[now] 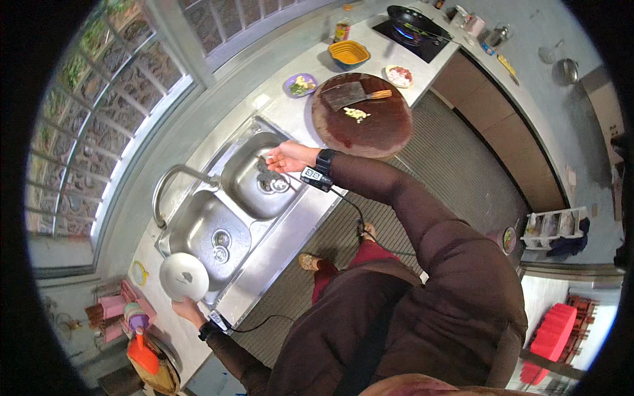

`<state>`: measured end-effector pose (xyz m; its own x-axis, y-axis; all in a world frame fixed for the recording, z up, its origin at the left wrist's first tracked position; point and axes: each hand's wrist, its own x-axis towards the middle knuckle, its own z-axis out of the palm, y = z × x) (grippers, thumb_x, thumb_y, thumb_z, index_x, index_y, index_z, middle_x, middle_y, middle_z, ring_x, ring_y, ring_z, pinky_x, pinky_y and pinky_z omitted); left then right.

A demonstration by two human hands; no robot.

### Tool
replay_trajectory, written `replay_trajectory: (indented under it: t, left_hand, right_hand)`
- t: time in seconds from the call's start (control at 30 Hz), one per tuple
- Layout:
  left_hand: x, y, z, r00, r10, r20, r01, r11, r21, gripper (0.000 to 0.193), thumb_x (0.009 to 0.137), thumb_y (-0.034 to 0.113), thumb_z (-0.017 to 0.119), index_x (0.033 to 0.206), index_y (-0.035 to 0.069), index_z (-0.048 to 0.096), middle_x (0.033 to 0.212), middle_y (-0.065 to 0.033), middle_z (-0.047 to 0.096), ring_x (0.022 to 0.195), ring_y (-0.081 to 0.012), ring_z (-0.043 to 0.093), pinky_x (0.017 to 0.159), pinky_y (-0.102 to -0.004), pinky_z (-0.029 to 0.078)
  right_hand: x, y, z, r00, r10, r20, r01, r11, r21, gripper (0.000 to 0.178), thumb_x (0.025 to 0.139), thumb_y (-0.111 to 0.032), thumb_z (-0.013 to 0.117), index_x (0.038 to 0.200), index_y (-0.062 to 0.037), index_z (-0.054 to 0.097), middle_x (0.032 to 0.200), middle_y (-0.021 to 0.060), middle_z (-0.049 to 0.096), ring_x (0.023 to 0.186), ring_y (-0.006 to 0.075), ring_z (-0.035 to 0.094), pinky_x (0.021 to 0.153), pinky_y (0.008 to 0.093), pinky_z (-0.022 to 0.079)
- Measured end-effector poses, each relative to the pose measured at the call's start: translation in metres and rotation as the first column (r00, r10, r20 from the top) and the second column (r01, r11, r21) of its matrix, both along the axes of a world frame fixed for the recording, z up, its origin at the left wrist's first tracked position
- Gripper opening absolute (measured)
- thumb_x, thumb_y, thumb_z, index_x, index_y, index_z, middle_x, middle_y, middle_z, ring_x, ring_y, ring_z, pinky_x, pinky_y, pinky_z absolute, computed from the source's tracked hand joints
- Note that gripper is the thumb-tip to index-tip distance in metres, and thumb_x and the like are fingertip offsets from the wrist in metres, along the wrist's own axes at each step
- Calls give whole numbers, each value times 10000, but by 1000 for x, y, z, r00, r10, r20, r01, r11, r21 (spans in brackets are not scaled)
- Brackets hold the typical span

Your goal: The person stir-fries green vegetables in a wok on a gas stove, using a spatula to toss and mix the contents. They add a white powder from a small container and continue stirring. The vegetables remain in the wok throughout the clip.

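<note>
Your left hand (pixel 189 309) grips the white plate (pixel 184 276) at its 6 o'clock rim, fingers closed, over the sink (pixel 198 224). Your right hand (pixel 288 157) hangs open above the other basin (pixel 261 175), holding nothing.

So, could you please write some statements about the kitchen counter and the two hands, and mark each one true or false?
1. The left hand holds a white bowl at the sink's edge. True.
2. The right hand rests on the chopping board. False: it reaches over the right sink basin.
3. A cleaver lies on the round wooden board. True.
4. The yellow bowl sits inside the sink. False: it stands on the counter beyond the board.
5. A pan sits on a lit burner. True.
</note>
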<state>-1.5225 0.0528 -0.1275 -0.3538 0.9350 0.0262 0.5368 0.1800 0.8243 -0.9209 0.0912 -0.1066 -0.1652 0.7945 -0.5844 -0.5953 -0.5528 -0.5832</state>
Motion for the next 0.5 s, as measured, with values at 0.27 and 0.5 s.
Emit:
replay_trajectory:
  t: [0.27,0.5]
  left_hand:
    - [137,-32,4,900,80,429,-43,995,-95,415,744,-44,530,1140,-163,555,1065,-259,616,807,-355,693,620,-484,655]
    - [360,-62,-45,627,-187,757,435,889,-141,222,878,0,592,1027,-153,529,1122,-239,611,1003,-330,635,1023,-471,507]
  right_hand:
    - [161,-126,36,989,-134,-65,140,986,95,158,959,-143,585,1068,-35,546,941,106,646,847,246,663,714,346,521]
    - [309,-258,43,969,-246,-16,246,969,6,158,952,-195,634,1004,-46,620,908,46,645,805,164,625,721,295,514]
